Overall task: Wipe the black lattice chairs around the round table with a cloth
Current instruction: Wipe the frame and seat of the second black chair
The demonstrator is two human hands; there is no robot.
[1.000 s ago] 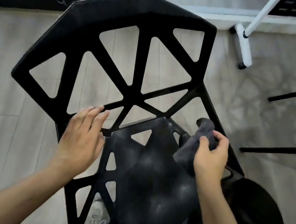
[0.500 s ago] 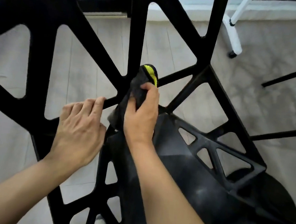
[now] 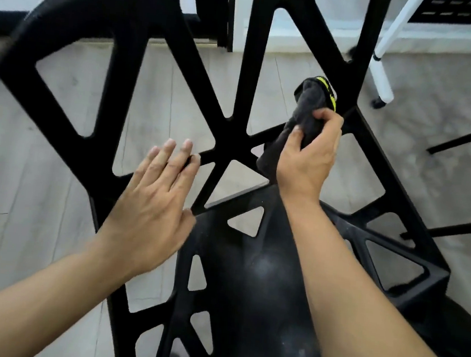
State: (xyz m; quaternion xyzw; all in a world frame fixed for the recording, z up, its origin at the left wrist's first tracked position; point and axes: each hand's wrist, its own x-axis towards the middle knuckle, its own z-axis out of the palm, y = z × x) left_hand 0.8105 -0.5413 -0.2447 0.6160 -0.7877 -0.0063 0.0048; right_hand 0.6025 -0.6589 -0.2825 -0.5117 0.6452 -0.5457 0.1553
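Head view: one hand steadies a lattice chair while the other wipes its backrest struts.

Largest in the scene, the black lattice chair (image 3: 232, 137) fills the view, backrest toward the top and its dusty-looking seat (image 3: 261, 281) below, so every strut is within reach from above. Pale floor (image 3: 40, 188) shows through the openings, and a white pole (image 3: 383, 63) stands at the upper right. The left hand (image 3: 150, 213) lies flat with fingers straight against a lower strut, probably to brace the chair against the rubbing. The right hand (image 3: 308, 156) has its fingers and thumb curled round the dark cloth (image 3: 307, 110), bunched for firm pressure, against the backrest's right side; whether it touches the strut just there is hard to tell. A yellow edge (image 3: 329, 92) tops the cloth.
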